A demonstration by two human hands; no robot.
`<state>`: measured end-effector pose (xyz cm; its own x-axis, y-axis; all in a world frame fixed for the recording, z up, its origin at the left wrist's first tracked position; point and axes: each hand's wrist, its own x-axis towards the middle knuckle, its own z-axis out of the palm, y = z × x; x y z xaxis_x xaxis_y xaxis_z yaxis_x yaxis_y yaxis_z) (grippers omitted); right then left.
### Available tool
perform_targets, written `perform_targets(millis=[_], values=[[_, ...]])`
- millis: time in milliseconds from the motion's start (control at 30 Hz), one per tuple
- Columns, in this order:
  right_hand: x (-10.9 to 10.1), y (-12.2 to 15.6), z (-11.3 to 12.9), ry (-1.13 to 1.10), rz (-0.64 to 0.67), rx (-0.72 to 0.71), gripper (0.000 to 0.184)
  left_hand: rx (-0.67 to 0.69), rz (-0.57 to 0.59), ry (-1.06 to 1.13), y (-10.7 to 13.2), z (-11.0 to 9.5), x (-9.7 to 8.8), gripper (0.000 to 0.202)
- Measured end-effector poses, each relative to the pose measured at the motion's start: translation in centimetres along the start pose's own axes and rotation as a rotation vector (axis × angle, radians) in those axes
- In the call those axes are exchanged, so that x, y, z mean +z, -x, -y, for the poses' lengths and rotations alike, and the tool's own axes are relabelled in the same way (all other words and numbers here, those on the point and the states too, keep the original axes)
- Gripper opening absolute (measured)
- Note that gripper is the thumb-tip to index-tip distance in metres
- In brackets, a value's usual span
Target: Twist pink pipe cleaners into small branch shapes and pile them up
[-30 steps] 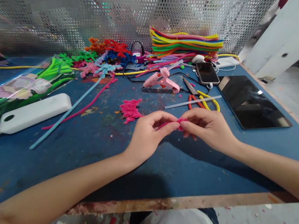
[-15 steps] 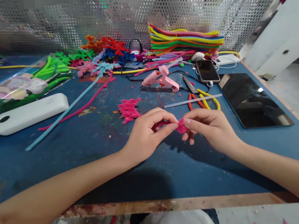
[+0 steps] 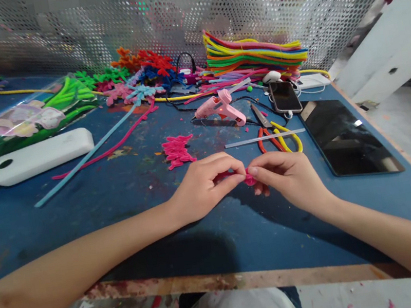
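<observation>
Between my two hands is a small coiled pink pipe cleaner [image 3: 249, 179], pinched from both sides above the blue table [image 3: 136, 258]. My left hand [image 3: 210, 182] grips its left side with thumb and index finger, and a pink length runs back under the palm. On the other side my right hand [image 3: 286, 172] pinches the coil, its lower fingers curled beneath. The fingertips hide much of the coil. Just beyond my left hand lies a bent pink pipe-cleaner piece [image 3: 177, 151] with zigzag loops.
Past my hands lie a pink glue gun [image 3: 220, 109], a clear glue stick [image 3: 264, 139], scissors [image 3: 262, 117] and yellow-handled pliers [image 3: 288, 135]. A tablet [image 3: 349, 136] and a phone [image 3: 285, 97] sit right. Bundled pipe cleaners [image 3: 255, 52] line the back; a white power strip [image 3: 44, 156] lies left.
Both hands have shifted very slightly, with the right fingertips a little closer to the left ones. Less of the pink coil shows between them. Everything on the table stays where it was.
</observation>
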<state>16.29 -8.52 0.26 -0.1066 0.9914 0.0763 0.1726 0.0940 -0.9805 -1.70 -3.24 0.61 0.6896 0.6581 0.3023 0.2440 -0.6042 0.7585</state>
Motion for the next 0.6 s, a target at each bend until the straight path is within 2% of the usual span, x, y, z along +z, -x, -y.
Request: perform_targets(millis=[200, 300, 433, 600], values=[[-0.3, -0.1, -0.5, 0.15, 0.039, -0.065, 0.013, -0.039, 0.055, -0.02, -0.1, 0.2, 0.0, 0.014], [-0.3, -0.2, -1.0, 0.126, 0.041, -0.063, 0.012, -0.009, 0.041, 0.007, -0.1, 0.4, 0.0, 0.013], [-0.2, -0.3, -1.5, 0.076, 0.012, -0.08, 0.02, 0.011, 0.016, 0.066, -0.1, 0.4, 0.0, 0.012], [-0.1, -0.3, -1.5, 0.158, -0.026, -0.181, 0.017, -0.091, -0.01, 0.158, -0.3, -0.1, 0.2, 0.01]])
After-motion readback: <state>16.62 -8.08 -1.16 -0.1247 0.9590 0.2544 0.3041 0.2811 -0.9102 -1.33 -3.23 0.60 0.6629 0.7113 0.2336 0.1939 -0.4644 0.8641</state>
